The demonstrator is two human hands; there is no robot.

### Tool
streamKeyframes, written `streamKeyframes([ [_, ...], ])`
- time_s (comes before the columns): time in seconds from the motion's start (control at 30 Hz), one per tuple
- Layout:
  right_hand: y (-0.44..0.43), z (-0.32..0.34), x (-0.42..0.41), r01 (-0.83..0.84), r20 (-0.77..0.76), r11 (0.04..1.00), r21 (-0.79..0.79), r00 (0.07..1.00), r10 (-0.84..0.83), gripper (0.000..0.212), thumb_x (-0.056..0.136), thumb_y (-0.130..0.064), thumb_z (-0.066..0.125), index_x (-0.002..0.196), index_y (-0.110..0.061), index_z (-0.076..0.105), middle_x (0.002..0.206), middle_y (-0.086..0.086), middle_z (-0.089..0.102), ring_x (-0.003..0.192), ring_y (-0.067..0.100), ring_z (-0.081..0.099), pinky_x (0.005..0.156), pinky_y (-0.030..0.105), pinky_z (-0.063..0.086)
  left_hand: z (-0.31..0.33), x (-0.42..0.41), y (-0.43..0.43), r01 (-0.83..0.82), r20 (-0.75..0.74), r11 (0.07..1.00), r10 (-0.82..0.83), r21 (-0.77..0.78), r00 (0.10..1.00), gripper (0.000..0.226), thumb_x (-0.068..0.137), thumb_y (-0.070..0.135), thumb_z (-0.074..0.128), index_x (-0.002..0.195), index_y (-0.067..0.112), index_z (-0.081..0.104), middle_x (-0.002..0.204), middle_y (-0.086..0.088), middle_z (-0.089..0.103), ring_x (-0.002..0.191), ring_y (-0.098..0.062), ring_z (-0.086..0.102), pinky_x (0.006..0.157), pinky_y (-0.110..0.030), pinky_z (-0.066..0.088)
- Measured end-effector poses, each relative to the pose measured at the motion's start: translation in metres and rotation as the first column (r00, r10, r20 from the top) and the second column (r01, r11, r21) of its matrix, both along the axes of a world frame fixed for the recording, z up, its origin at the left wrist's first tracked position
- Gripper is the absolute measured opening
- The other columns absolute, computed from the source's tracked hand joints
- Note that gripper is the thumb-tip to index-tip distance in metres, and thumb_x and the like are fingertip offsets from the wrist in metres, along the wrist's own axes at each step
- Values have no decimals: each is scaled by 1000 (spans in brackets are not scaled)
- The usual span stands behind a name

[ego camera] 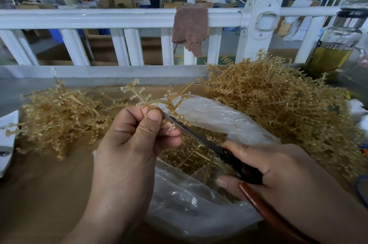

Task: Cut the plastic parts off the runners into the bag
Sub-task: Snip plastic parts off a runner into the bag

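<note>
My left hand (137, 136) pinches a translucent amber runner (157, 100) between thumb and fingers, holding it above the mouth of a clear plastic bag (211, 116). Its branches with small parts stick up and to the right. My right hand (278, 172) grips black scissors (201, 136) with a brown handle; the blades point up-left and meet the runner beside my left thumb. Cut amber parts (191, 156) lie inside the bag.
A big heap of amber runners (278, 104) lies on the right, a smaller heap (59, 116) on the left of the brown table. A glass bottle (336, 44) stands at far right. Behind runs a white railing (119, 18) with a brown cloth (189, 28) over it.
</note>
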State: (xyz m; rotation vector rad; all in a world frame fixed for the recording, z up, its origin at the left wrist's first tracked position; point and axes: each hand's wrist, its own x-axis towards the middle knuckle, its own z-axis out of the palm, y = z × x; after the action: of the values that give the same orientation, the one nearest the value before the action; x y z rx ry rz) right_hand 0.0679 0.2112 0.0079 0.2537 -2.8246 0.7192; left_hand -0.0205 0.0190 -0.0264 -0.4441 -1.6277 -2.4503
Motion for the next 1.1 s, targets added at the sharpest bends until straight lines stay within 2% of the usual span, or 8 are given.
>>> streamKeyframes([
  [0.2, 0, 0, 0, 7, 18, 1000, -10, 1000, -7, 61, 70, -73, 46, 125, -47, 40, 76, -17, 63, 70, -5, 59, 63, 11, 45, 1, 1, 1, 2, 10, 1000, -2, 0, 1000, 16, 83, 29, 63, 69, 31, 70, 70, -3, 68, 68, -18, 70, 65, -25, 58],
  [0.3, 0, 1, 0, 5, 35, 1000, 0, 999, -5, 62, 71, -73, 46, 127, -50, 33, 91, -25, 59, 75, -10, 57, 63, 6, 42, 0, 1, 0, 8, 9, 1000, -8, -1, 1000, 16, 84, 29, 64, 70, 30, 70, 71, -4, 68, 70, -19, 70, 65, -26, 58],
  [0.43, 0, 0, -1, 3, 43, 1000, 10, 999, -4, 66, 69, -75, 43, 129, -52, 26, 98, -32, 54, 82, -13, 55, 66, 3, 40, 0, 0, 0, 16, 10, 1000, -16, 0, 1000, 18, 88, 26, 62, 72, 29, 69, 72, -6, 68, 71, -19, 70, 66, -26, 58],
  [0.63, 2, -2, -2, 9, 56, 1000, -10, 998, -8, 66, 69, -80, 47, 127, -52, 36, 79, -20, 63, 78, -11, 57, 65, 6, 43, 1, 0, 2, 11, 26, 1000, -11, 14, 1000, 16, 84, 28, 63, 70, 29, 70, 70, -4, 67, 69, -19, 70, 65, -25, 58],
  [0.77, 4, -4, -3, 6, 60, 1000, -30, 998, -4, 56, 69, -77, 48, 119, -56, 35, 86, -20, 64, 76, -5, 60, 70, 18, 47, 1, 0, 3, 19, 34, 999, -20, 40, 999, 18, 84, 25, 63, 69, 29, 70, 70, -5, 67, 69, -18, 70, 64, -25, 58],
  [0.9, 5, -5, -3, 6, 64, 999, -35, 998, -3, 58, 68, -80, 47, 121, -63, 30, 95, -21, 65, 82, -5, 61, 72, 21, 50, -1, 0, 2, 34, 33, 999, -35, 42, 999, 17, 87, 25, 65, 71, 29, 70, 70, -5, 67, 71, -18, 71, 63, -25, 57],
  [0.97, 5, -5, -3, 3, 69, 999, -39, 998, -1, 55, 69, -80, 47, 118, -58, 34, 99, -22, 63, 84, -4, 61, 74, 21, 49, -1, 0, 2, 46, 34, 998, -47, 37, 998, 13, 84, 31, 71, 72, 29, 70, 71, -4, 67, 72, -17, 70, 63, -25, 57],
  [1.1, 6, -5, -3, 3, 81, 1000, -20, 997, -2, 59, 70, -80, 47, 122, -53, 38, 86, -18, 66, 77, -1, 63, 68, 23, 50, -2, 0, 2, 51, 24, 998, -51, 23, 998, 13, 84, 29, 66, 71, 29, 70, 72, -2, 67, 73, -16, 70, 62, -25, 56],
])
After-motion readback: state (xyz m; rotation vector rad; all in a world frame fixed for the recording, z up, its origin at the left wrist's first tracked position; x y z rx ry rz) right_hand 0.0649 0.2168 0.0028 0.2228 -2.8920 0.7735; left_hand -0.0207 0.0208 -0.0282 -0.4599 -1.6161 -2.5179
